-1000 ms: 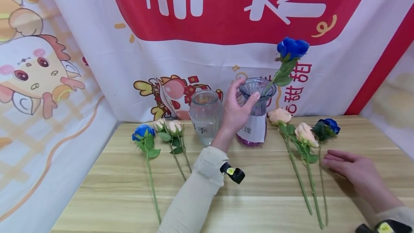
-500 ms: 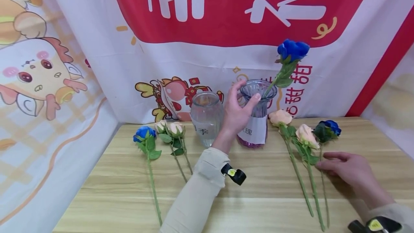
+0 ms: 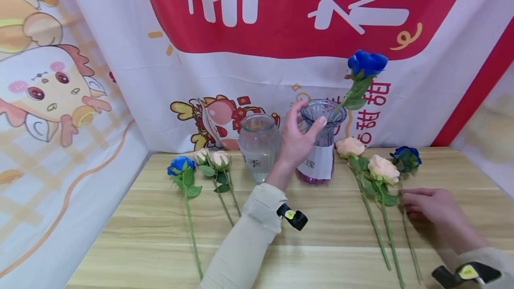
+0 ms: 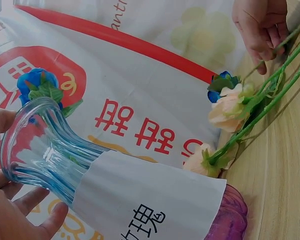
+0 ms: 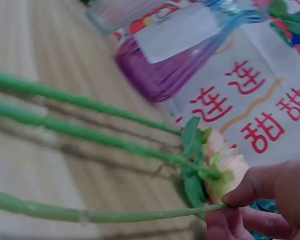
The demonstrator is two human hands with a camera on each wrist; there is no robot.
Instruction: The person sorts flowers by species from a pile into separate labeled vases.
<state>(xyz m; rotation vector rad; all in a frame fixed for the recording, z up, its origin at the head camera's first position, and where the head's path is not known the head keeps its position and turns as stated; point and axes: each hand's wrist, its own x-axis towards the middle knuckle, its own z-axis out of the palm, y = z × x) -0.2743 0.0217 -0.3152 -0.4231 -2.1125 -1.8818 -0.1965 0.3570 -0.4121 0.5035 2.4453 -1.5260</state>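
Note:
My left hand (image 3: 297, 139) grips the flared rim of a blue-to-purple glass vase (image 3: 328, 135), thumb and fingers on its near side and edge. A paper label (image 4: 150, 195) wraps the vase's body, and one blue rose (image 3: 367, 63) leans out of it to the right. On the right, my right hand (image 3: 429, 206) pinches the thin stem (image 5: 115, 216) of a second blue rose (image 3: 406, 158) between thumb and fingers. That rose lies beside two peach roses, one nearer (image 3: 383, 169) and one farther back (image 3: 350, 146). In the right wrist view its bloom is mostly hidden behind the hand.
Left of the held vase stands a clear glass vase (image 3: 260, 139) with a paper label. Another blue rose (image 3: 181, 165) and two pale roses (image 3: 218, 159) lie on the wooden table (image 3: 148, 217) at left. A printed cloth (image 3: 241, 75) hangs behind the table.
My right hand has come in from beside the blue rose and now pinches its stem. That rose has turned, its bloom slightly left and stem end right. The left hand stays on the vase.

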